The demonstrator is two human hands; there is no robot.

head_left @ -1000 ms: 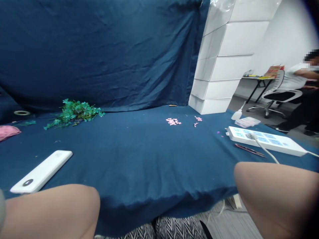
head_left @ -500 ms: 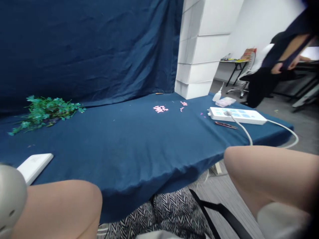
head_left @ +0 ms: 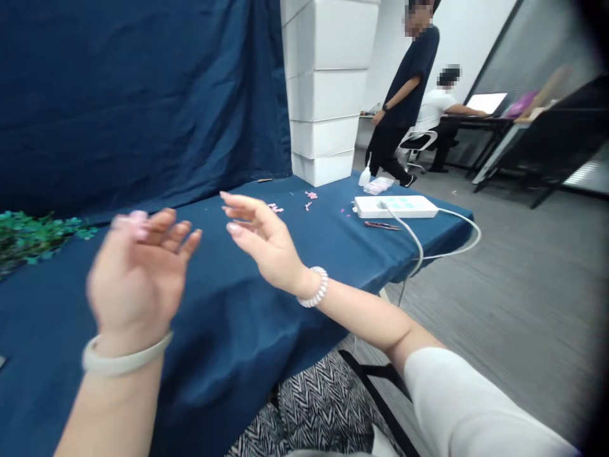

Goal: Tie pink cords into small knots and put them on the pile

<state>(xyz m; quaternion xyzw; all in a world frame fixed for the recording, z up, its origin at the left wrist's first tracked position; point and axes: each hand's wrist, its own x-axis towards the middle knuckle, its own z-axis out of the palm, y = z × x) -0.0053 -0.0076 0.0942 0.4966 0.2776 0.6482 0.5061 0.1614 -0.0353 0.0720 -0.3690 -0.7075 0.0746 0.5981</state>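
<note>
My left hand [head_left: 140, 276] is raised over the table's left part, slightly blurred, its palm turned inward and its fingers apart. A pale pink patch shows at its thumb; I cannot tell whether it is a nail or a small piece. A light band [head_left: 126, 362] circles that wrist. Across from it my right hand [head_left: 266, 244] hovers with fingers and thumb apart, holding nothing, a coiled white bracelet [head_left: 314, 289] on its wrist. Just behind its fingers lie small pink pieces [head_left: 276, 208], partly hidden. More pink bits [head_left: 311, 195] lie farther back on the blue cloth [head_left: 228, 304].
At the right stand a white power strip [head_left: 397, 206] with a cord, tweezers [head_left: 382, 225], a small nozzle bottle [head_left: 365, 174] and a clear box [head_left: 379, 185]. Green artificial foliage [head_left: 28, 238] lies at left. White boxes [head_left: 328, 95] are stacked behind. Two people [head_left: 404, 82] are beyond.
Both forearms, near the bottom edge before, now reach forward with the hands in view over the table. The view has turned right. A person in dark clothes now shows more fully.
</note>
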